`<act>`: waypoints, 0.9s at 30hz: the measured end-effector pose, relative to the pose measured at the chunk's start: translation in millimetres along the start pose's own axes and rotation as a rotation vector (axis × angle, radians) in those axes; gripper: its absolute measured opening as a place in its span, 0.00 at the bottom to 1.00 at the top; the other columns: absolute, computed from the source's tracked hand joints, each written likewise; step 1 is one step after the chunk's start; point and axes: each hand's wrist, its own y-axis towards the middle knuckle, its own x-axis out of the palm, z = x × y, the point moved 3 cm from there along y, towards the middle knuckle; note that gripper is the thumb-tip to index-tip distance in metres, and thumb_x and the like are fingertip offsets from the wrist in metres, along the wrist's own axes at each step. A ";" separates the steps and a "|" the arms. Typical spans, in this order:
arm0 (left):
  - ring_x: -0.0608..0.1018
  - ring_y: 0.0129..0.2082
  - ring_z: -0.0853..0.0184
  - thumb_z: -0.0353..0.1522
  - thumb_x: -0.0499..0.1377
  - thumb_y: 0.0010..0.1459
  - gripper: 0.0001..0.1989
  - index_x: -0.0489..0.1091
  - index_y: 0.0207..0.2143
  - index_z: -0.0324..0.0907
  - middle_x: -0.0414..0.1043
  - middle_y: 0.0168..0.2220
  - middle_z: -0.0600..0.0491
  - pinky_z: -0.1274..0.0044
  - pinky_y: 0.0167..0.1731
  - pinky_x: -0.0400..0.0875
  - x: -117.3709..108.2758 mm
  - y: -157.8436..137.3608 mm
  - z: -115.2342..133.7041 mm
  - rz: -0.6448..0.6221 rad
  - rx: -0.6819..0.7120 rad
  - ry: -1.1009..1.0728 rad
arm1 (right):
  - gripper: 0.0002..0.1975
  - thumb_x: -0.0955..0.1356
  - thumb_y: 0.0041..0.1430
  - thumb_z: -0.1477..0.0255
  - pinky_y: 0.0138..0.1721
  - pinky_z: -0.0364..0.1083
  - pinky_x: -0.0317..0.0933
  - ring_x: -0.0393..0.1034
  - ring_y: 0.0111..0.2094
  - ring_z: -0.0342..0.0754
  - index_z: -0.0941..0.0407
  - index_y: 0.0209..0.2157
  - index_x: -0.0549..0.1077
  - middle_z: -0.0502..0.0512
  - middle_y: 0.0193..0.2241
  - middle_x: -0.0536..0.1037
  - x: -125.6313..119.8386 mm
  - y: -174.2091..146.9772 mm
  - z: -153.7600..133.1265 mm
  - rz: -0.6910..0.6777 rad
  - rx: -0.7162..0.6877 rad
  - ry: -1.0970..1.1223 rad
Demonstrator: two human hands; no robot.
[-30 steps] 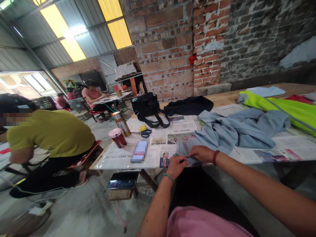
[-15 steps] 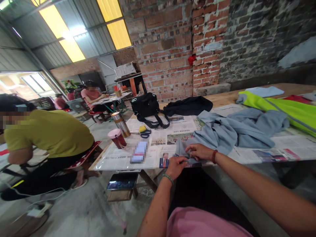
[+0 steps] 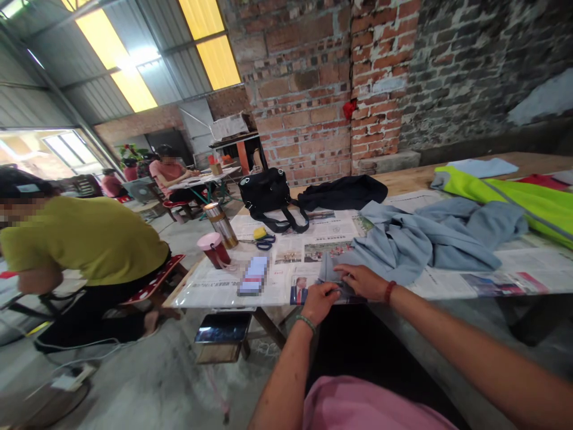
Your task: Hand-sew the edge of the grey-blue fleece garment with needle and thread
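Curling its fingers toward the thumb, the left hand (image 3: 319,303) is resting on the corner of a grey cloth garment (image 3: 396,251) at the table's near edge; whether it is pinching the fabric, I cannot tell. The right hand (image 3: 366,282) is lying over the same corner, its fingers loosely parted.

Most of the garment is sprawling to the right in soft, matte, rumpled folds. Its bulk could be dragging the corner askew if the hold is light, and the glossy plastic film over the newspaper (image 3: 210,279) may be giving little friction. Hidden creases could be bunching beneath the fingers, leaving a fold crooked.

Left of the hands, a smooth flat phone (image 3: 253,275) is lying near a pink-lidded cup (image 3: 217,254) and a cylindrical metal flask (image 3: 224,226); both upright vessels could be toppling if cloth were swept that way. Dark-handled scissors (image 3: 265,241) are lying beyond the phone.
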 end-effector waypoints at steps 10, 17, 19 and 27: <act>0.70 0.28 0.70 0.31 0.54 0.50 0.09 0.73 0.31 0.39 0.72 0.26 0.56 0.79 0.32 0.64 -0.8 0.7 3.9 0.003 -0.063 -0.095 | 0.13 0.65 0.48 0.74 0.43 0.52 0.54 0.62 0.42 0.53 0.57 0.38 0.67 0.60 0.40 0.71 15.6 -43.5 0.8 0.250 -0.361 -0.339; 0.70 0.28 0.71 0.30 0.53 0.51 0.09 0.73 0.30 0.38 0.71 0.26 0.56 0.80 0.31 0.64 -0.2 2.4 -0.6 -0.019 -0.028 -0.086 | 0.06 0.64 0.52 0.75 0.39 0.49 0.54 0.64 0.37 0.51 0.58 0.34 0.69 0.58 0.33 0.73 34.6 -32.8 4.1 0.321 -0.255 -0.362; 0.70 0.29 0.70 0.30 0.52 0.51 0.10 0.73 0.30 0.39 0.71 0.26 0.56 0.79 0.33 0.64 -0.5 2.7 -0.4 -0.021 -0.011 -0.071 | 0.05 0.63 0.55 0.74 0.38 0.49 0.53 0.64 0.36 0.50 0.57 0.33 0.70 0.57 0.33 0.74 34.1 -32.4 4.6 0.330 -0.252 -0.350; 0.71 0.31 0.69 0.31 0.55 0.50 0.11 0.73 0.34 0.39 0.73 0.30 0.55 0.78 0.35 0.65 -1.9 1.2 3.3 -0.019 -0.047 -0.141 | 0.10 0.60 0.58 0.69 0.42 0.49 0.54 0.67 0.38 0.49 0.55 0.32 0.72 0.54 0.34 0.76 28.4 -29.4 7.8 0.311 -0.050 -0.062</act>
